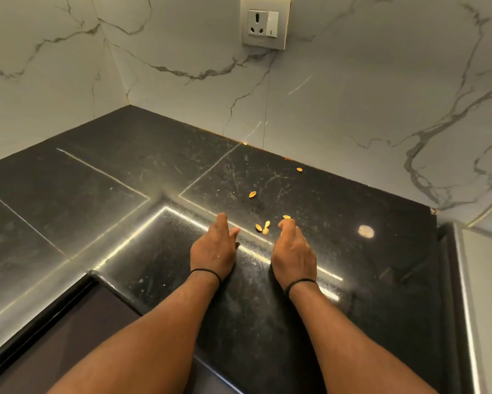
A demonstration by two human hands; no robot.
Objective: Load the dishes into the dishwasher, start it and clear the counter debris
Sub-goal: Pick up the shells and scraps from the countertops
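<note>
Small yellow shell pieces lie scattered on the black stone counter. Three of them form a cluster between my hands. One lies farther back and another near the wall. My left hand rests on its edge on the counter, left of the cluster, fingers straight and thumb out. My right hand is right of the cluster with its fingers curled, the tips pinching one shell piece. No dishes or dishwasher are in view.
Marble-patterned walls meet in a corner at the back, with a wall socket above the counter. A round pale spot marks the counter at the right. A dark recess opens below the counter's front left edge.
</note>
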